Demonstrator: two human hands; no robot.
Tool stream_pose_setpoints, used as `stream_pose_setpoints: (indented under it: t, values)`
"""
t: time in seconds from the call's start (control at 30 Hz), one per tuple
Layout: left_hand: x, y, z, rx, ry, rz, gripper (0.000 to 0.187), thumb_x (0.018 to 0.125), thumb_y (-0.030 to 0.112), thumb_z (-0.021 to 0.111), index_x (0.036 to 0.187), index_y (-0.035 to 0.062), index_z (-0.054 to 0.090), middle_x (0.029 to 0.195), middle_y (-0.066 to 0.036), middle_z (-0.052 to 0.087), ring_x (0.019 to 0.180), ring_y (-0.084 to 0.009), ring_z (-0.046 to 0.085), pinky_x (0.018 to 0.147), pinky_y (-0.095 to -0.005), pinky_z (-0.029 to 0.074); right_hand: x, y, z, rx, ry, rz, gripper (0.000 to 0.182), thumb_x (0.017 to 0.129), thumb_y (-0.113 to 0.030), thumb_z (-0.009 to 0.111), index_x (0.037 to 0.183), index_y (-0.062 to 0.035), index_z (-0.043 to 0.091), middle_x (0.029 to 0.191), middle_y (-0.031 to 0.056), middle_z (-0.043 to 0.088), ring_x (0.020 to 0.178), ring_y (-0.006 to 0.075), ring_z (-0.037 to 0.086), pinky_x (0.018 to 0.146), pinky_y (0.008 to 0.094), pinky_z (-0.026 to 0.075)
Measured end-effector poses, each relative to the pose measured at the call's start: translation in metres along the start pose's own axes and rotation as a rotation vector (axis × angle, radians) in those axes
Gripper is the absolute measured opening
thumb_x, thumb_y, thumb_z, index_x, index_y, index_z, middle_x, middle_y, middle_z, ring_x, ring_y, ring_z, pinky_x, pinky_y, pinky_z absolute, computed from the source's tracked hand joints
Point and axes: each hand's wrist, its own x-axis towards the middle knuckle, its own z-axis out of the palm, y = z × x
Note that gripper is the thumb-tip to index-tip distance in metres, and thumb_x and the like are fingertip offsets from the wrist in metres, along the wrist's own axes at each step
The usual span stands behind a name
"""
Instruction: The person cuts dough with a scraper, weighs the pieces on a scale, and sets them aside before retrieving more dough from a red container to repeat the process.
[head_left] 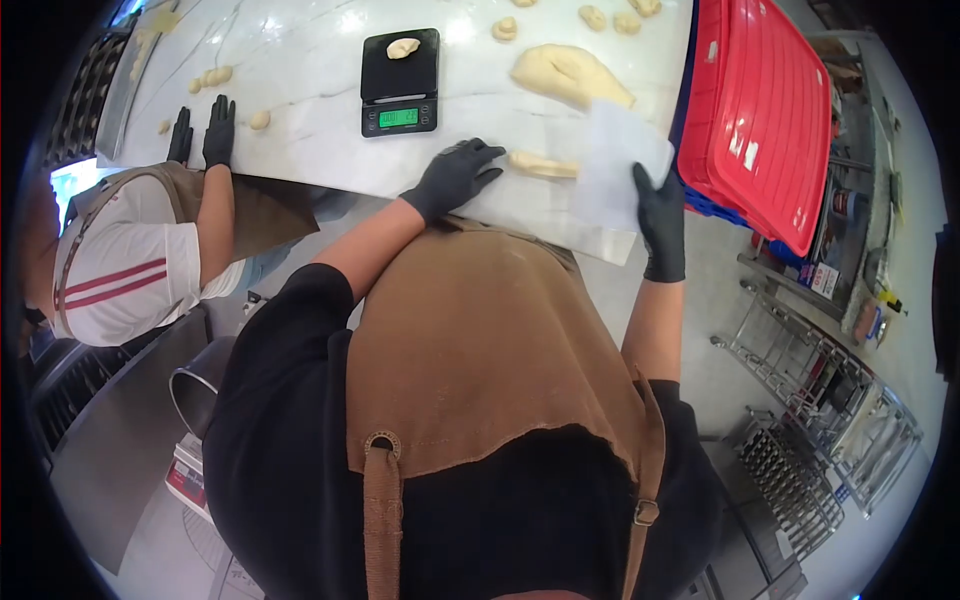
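Observation:
My left hand (456,178), in a black glove, is near the table's front edge with its fingers apart, just left of a dough strip (542,164). Nothing shows in it. In my right hand (660,222), also gloved, is a whitish translucent scraper (615,165), which covers the right end of the strip. Behind it lies a large dough lump (568,76). A small dough piece (403,48) rests on the black scale (400,85), whose green display is lit.
A co-worker's gloved hands (218,135) are at the table's left, near small dough balls (215,77). Red lidded crates (755,120) stand against the table's right side. More dough pieces (592,17) lie at the back. A wire rack (800,370) is at right.

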Motion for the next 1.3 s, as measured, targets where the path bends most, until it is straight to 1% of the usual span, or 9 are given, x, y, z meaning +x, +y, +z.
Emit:
stream_pose_setpoints:
  t: [0.2,0.4,0.47,0.63,0.7,0.77,0.83,0.93,1.3]
  values:
    - [0.020,0.007,0.000,-0.020,0.140,0.239,0.033,0.088,0.022,0.070,0.118,0.0103,0.066,0.110,-0.011,0.066,0.102,-0.0289,0.063,0.087,-0.0403,0.051,0.006,0.023,0.095,-0.628,-0.085,-0.223,0.034,0.090,-0.023,0.058,0.109,0.0046,0.064,0.099,0.0328,0.066,0.096,0.0476,0.064,0.087,0.0503,0.051]
    - [0.037,-0.032,-0.032,-0.132,0.308,0.213,0.021,0.086,0.018,0.072,0.104,0.0077,0.069,0.103,-0.011,0.069,0.093,-0.0275,0.068,0.080,-0.0381,0.054,0.047,0.011,0.142,-0.508,-0.105,-0.177,0.038,0.089,-0.027,0.061,0.112,0.0026,0.066,0.099,0.0314,0.068,0.100,0.0445,0.065,0.090,0.0473,0.051]
    - [0.061,-0.038,-0.090,-0.219,0.451,-0.123,0.019,0.086,0.018,0.073,0.101,0.0076,0.071,0.098,-0.011,0.069,0.091,-0.0276,0.068,0.079,-0.0371,0.054,0.033,0.006,0.122,-0.343,-0.035,-0.224,0.037,0.091,-0.025,0.063,0.115,0.0038,0.065,0.101,0.0270,0.071,0.100,0.0409,0.068,0.087,0.0438,0.052]
    - [0.084,-0.102,-0.104,0.562,0.721,0.050,0.019,0.088,0.023,0.069,0.104,0.0111,0.071,0.113,-0.013,0.066,0.103,-0.0306,0.061,0.084,-0.0448,0.050,0.013,-0.005,0.028,-0.327,0.212,-0.208,0.029,0.095,-0.015,0.062,0.113,0.0075,0.064,0.102,0.0237,0.072,0.094,0.0314,0.072,0.080,0.0376,0.054]
    - [0.079,-0.029,-0.081,0.188,0.588,0.157,0.028,0.088,0.029,0.071,0.111,0.0133,0.069,0.116,-0.014,0.065,0.109,-0.0355,0.061,0.095,-0.0468,0.048,0.018,-0.012,0.012,-0.318,0.268,-0.259,0.026,0.093,-0.013,0.063,0.111,0.0062,0.065,0.098,0.0256,0.072,0.091,0.0360,0.072,0.077,0.0383,0.055]
    - [0.063,-0.009,0.000,-0.121,0.066,0.232,0.047,0.089,0.039,0.069,0.127,0.0126,0.060,0.118,-0.016,0.064,0.113,-0.0362,0.058,0.100,-0.0455,0.046,0.025,-0.013,0.013,-0.378,0.242,-0.252,0.026,0.093,-0.014,0.063,0.111,0.0045,0.065,0.097,0.0257,0.071,0.090,0.0371,0.072,0.076,0.0389,0.054]
    - [0.046,0.023,0.023,0.067,-0.047,0.354,0.045,0.089,0.036,0.070,0.126,0.0115,0.060,0.115,-0.017,0.063,0.109,-0.0391,0.059,0.094,-0.0451,0.048,0.036,-0.012,0.021,-0.462,0.249,-0.341,0.027,0.093,-0.017,0.061,0.113,0.0015,0.065,0.095,0.0262,0.070,0.089,0.0391,0.071,0.075,0.0404,0.054]
    - [0.037,0.036,0.014,-0.177,-0.245,0.045,0.029,0.088,0.026,0.069,0.112,0.0102,0.064,0.105,-0.014,0.064,0.102,-0.0350,0.061,0.084,-0.0463,0.051,0.029,-0.040,0.034,-0.433,0.205,-0.317,0.029,0.093,-0.020,0.061,0.114,0.0004,0.065,0.095,0.0257,0.070,0.090,0.0404,0.070,0.075,0.0414,0.054]
    - [-0.005,0.026,0.015,-0.044,0.025,0.126,0.020,0.087,0.026,0.070,0.095,0.0083,0.068,0.091,-0.010,0.063,0.090,-0.0314,0.060,0.080,-0.0436,0.048,0.078,-0.022,0.102,-0.804,-0.022,-0.674,0.027,0.091,-0.025,0.058,0.101,-0.0003,0.065,0.083,0.0274,0.068,0.080,0.0444,0.067,0.075,0.0516,0.054]
